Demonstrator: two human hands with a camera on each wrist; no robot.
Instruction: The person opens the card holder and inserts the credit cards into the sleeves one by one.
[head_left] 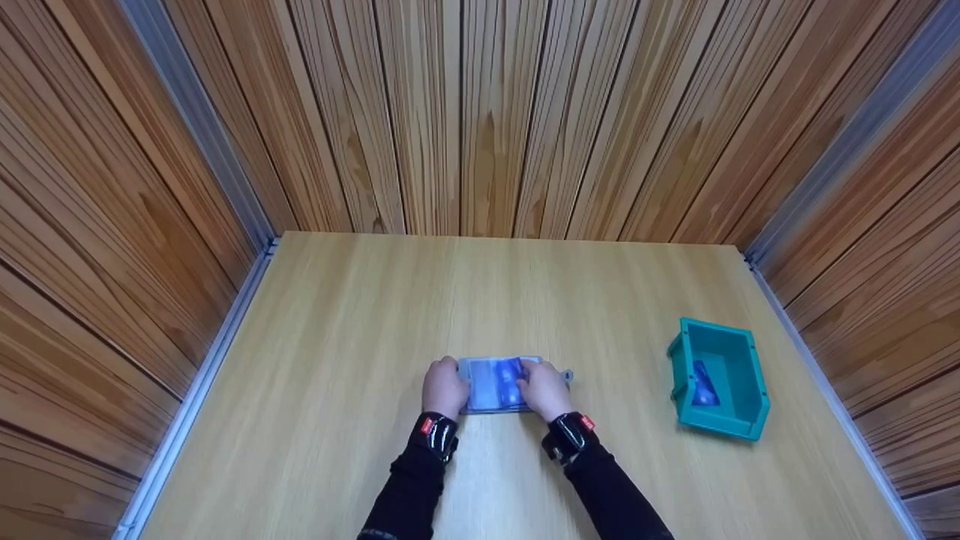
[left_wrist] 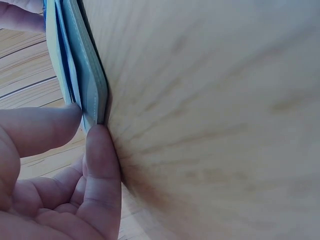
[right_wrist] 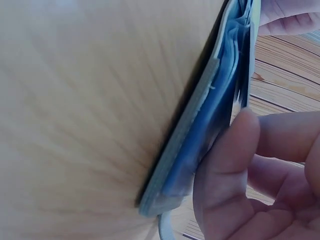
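Note:
A light blue wallet-like case [head_left: 484, 384] lies spread on the table between both hands, with a darker blue, shiny piece [head_left: 510, 382] on its right part. At its left edge, the left hand [head_left: 445, 388] pinches a corner between thumb and finger; the left wrist view shows the layered edge [left_wrist: 90, 75] in that grip. The right hand [head_left: 546, 390] holds a thin layer at the right side. In the right wrist view the case [right_wrist: 200, 115] stands partly spread, its layers apart, with a strap [right_wrist: 165, 227] at its lower end.
A teal bin [head_left: 724, 431] stands on the table at the right, with a blue item [head_left: 703, 386] inside it. Wooden plank walls [head_left: 495, 120] with metal edge strips surround the tabletop [head_left: 360, 300] at the back and sides.

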